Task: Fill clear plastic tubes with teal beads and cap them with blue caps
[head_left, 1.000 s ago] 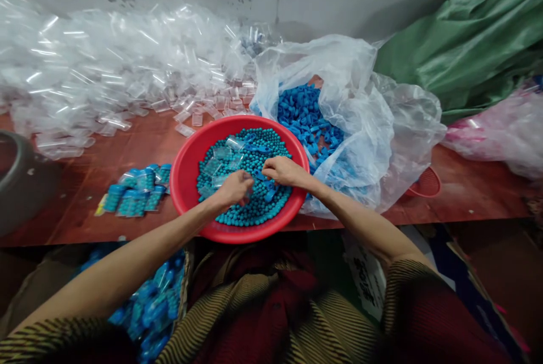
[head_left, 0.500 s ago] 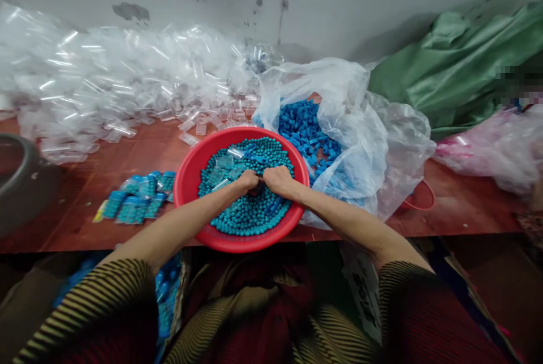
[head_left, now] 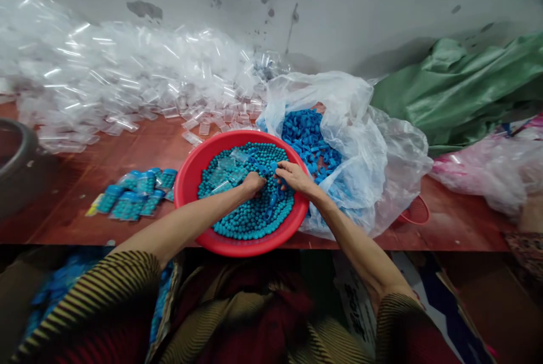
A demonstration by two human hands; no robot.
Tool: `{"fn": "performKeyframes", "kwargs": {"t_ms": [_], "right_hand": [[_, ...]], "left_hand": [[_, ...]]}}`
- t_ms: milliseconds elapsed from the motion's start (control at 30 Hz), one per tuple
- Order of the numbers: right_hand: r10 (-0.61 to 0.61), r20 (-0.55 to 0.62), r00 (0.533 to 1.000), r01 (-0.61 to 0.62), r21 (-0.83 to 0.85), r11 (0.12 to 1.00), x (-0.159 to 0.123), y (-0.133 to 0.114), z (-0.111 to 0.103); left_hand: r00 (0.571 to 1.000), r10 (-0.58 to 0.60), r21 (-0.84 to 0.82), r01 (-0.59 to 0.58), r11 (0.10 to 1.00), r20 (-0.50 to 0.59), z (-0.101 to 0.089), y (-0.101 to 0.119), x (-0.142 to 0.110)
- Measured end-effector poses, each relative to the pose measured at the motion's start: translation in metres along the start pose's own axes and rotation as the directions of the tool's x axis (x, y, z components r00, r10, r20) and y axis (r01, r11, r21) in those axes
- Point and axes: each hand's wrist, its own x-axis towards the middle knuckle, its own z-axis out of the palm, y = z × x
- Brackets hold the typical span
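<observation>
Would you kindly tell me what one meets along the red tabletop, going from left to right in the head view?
Grey tub, filled packets, red basin, clear plastic bag with blue pieces, pinkish bag.

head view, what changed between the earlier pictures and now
The hands first came together over the red bowl; now the right hand has drawn back rightward from the left hand and uncurled somewhat. Whether either took hold of or let go of anything is unclear. The bowl, the filled packets to its left and the pile of blue pieces stayed put.
</observation>
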Motion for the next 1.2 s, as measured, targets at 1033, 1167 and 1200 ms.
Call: {"fn": "performKeyframes", "kwargs": {"t_ms": [1033, 1167, 1200], "right_hand": [[-0.266, -0.032, 0.964, 0.26, -0.126, 0.957, -0.022, -0.004, 0.027], [-0.305, -0.082, 0.949, 0.298, -0.088, 0.95, -0.026, -0.008, 0.032], [-0.309, -0.103, 0.946, 0.304, -0.063, 0.951, -0.026, -0.007, 0.033]], "left_hand": [[0.973, 0.233, -0.119, -0.23, 0.966, 0.004, -0.042, 0.022, -0.085], [0.955, 0.29, -0.159, -0.279, 0.947, 0.055, -0.039, 0.021, -0.095], [0.956, 0.283, -0.175, -0.267, 0.948, 0.076, -0.038, 0.021, -0.099]]}}
